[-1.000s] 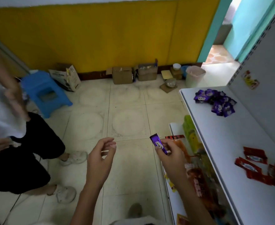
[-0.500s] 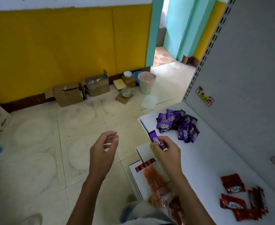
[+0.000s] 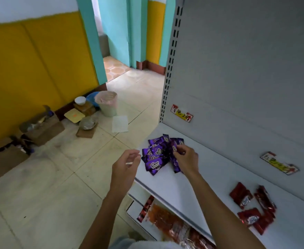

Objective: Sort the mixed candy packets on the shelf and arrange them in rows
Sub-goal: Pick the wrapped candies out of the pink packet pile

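A heap of purple candy packets (image 3: 156, 155) lies at the left end of the white shelf (image 3: 201, 178). My right hand (image 3: 185, 159) is over the heap's right side and pinches one purple packet (image 3: 174, 147) between thumb and fingers. My left hand (image 3: 125, 168) hovers off the shelf's front edge, over the floor, with loosely curled fingers and nothing in them. A group of red candy packets (image 3: 253, 207) lies further right on the same shelf.
Two paper labels (image 3: 181, 115) are stuck on the grey back panel. A lower shelf (image 3: 165, 221) holds orange and red snack bags. On the tiled floor stand cardboard boxes (image 3: 39, 128), a pink-lined bin (image 3: 107, 103) and jars by the yellow wall.
My view swung right toward the shelf. My right hand carried the purple packet from in front of the shelf onto the purple heap. My left hand stayed in front, empty.
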